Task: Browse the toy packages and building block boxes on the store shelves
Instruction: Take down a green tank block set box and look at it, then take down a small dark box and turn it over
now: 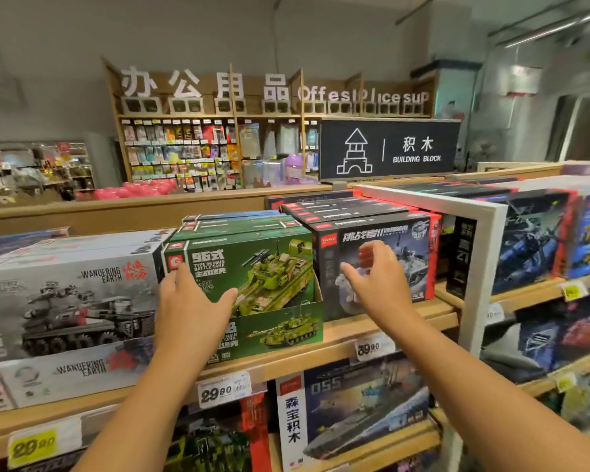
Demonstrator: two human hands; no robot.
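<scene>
A green Type 96 tank box (266,264) stands on the top wooden shelf (341,338), in a green display tray. My left hand (188,304) is spread in front of its left part, fingers straight, holding nothing. My right hand (377,277) is spread in front of the dark tank box (413,260) to the right, fingers relaxed, gripping nothing. Whether either hand touches a box I cannot tell. A grey Wandering Earth box (72,298) stands to the left.
A white frame post (481,267) divides the shelf from blue and black boxes (532,243) on the right. A warship box (361,400) sits on the lower shelf. Price tags (223,390) line the shelf edges. A black Building Block sign (389,149) stands above; stationery racks behind.
</scene>
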